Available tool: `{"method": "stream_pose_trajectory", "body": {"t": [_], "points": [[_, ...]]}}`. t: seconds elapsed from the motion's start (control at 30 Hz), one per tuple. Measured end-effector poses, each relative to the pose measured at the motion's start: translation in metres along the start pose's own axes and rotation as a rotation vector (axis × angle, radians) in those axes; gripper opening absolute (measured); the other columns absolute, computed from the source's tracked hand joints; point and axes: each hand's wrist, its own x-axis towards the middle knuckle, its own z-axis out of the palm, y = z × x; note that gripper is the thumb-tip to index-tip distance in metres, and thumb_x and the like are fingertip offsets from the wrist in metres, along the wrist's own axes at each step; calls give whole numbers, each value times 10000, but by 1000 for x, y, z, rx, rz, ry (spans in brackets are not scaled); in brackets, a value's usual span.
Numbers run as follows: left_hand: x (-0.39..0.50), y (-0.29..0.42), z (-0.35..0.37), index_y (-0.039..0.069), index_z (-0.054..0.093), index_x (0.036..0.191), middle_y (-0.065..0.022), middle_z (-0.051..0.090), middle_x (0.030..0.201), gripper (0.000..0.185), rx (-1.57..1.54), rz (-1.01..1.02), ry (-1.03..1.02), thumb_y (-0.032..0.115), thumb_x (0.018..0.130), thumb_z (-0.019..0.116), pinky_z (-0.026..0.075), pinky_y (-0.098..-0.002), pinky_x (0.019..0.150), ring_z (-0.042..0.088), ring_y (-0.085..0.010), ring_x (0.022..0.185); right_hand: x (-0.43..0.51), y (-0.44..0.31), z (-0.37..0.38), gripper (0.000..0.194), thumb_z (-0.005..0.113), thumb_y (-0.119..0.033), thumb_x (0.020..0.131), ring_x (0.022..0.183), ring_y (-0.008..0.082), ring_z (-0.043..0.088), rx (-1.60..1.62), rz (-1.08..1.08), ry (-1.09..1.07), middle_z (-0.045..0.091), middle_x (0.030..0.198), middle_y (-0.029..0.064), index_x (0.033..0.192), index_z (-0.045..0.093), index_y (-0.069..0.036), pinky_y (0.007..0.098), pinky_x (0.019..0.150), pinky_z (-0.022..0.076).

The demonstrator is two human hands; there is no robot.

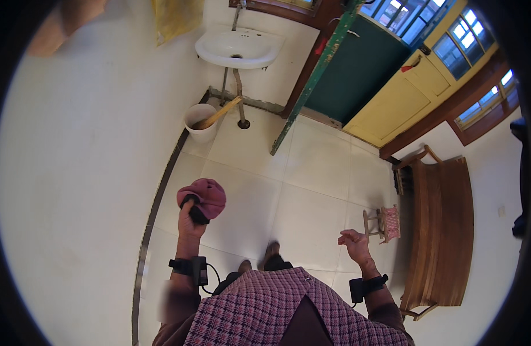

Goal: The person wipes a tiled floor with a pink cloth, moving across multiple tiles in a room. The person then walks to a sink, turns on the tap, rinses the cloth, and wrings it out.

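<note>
My left hand (191,222) grips a pink-purple cloth item (205,197), perhaps a cap, by its black part. It is held out in front of me over the tiled floor. Over to the right, my right hand (355,246) is empty, its fingers bent but apart. Close beside that hand stands a small folding stool (383,225) with a pink woven seat. Each wrist wears a black strap with a small box. A checked pink garment covers my front, and my shoes show below it.
A white washbasin (240,47) hangs on the far wall above a drain pipe. Below it, a white bucket (201,123) holds a wooden-handled thing. A green door (317,78) stands ajar beside a yellow door (390,99). A wooden bench (442,233) lines the right wall.
</note>
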Motion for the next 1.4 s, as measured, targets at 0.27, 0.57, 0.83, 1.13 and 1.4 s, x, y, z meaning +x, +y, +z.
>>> {"method": "stream_pose_trajectory", "body": {"t": [0.27,0.57,0.83,1.13,1.4], "points": [[84,50,47,59,357,1360,-91,402,1389,803,86,110,-210,443,748,709,301,-457,1080,389,-269,1279,159,5,31,138,556,-15,825,719,181,661,-153,-88,-87,670,742,105,934,637,13,270,649,529],[234,92,116,41,456,1273,-94,514,1276,600,42,71,-69,263,758,670,380,-408,1024,492,-253,1171,382,-123,79,134,597,-87,834,694,189,650,-88,-365,-122,653,744,115,923,625,9,297,639,512],[368,144,164,28,390,1326,-120,463,1329,670,110,124,-242,334,793,657,335,-458,1062,422,-286,1249,580,-283,142,199,602,-90,839,719,130,595,52,-672,-55,641,793,108,1009,618,12,267,677,482],[564,170,236,62,456,1267,-123,523,1250,511,-12,-173,-403,335,862,605,391,-436,1012,491,-274,1169,742,-434,158,355,637,-181,820,839,226,643,-172,-663,54,673,912,151,1096,590,37,320,761,501],[688,128,278,65,558,1108,-102,619,1053,275,55,-266,-167,235,894,533,506,-402,865,604,-248,970,855,-526,175,425,644,-237,797,804,213,600,-569,-709,-9,654,932,150,1138,575,6,341,760,483]]}}
